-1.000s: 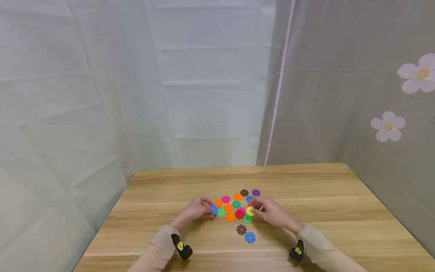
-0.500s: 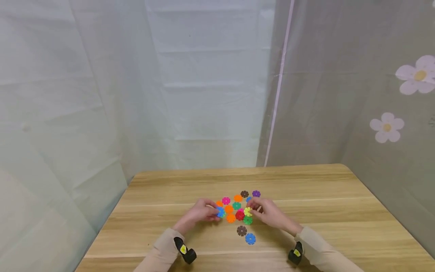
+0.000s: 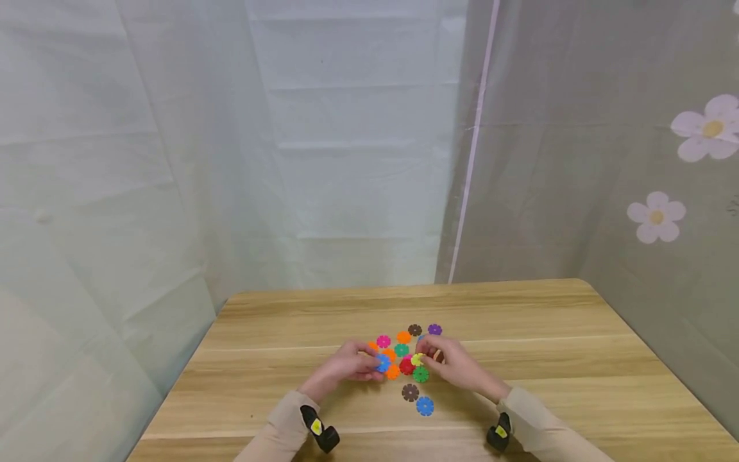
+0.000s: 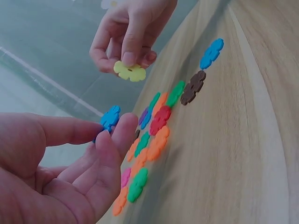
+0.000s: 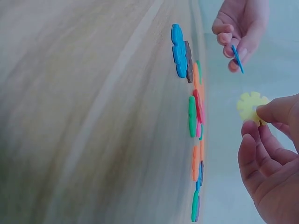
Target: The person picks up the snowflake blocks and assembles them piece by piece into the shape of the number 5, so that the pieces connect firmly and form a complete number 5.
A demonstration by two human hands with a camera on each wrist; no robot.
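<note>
My left hand (image 3: pixel 353 363) pinches a blue notched interlocking disc (image 3: pixel 383 363) between thumb and fingertips, over the left part of a group of similar discs. A yellow interlocking disc (image 5: pixel 249 105) is pinched by its edge in my right hand (image 3: pixel 458 364), a short way to the right. The left wrist view shows both held discs raised above the tabletop, the blue disc (image 4: pixel 111 116) apart from the yellow disc (image 4: pixel 130 72). Below the hands lie a red disc (image 3: pixel 407 366), a green disc (image 3: pixel 421 374) and several orange discs (image 3: pixel 392 371).
The wooden table (image 3: pixel 260 378) bears the loose discs around its middle. Nearest me are a brown disc (image 3: pixel 410 393) and another blue disc (image 3: pixel 424 406). Farther back lie a purple disc (image 3: pixel 435 329) and a pink disc (image 3: pixel 383 341). Pale curtains (image 3: pixel 358 160) hang behind.
My left hand has moved right with its blue disc, now overlapping orange discs in the head view. My right hand has shifted slightly left with the yellow disc, narrowing the gap between them.
</note>
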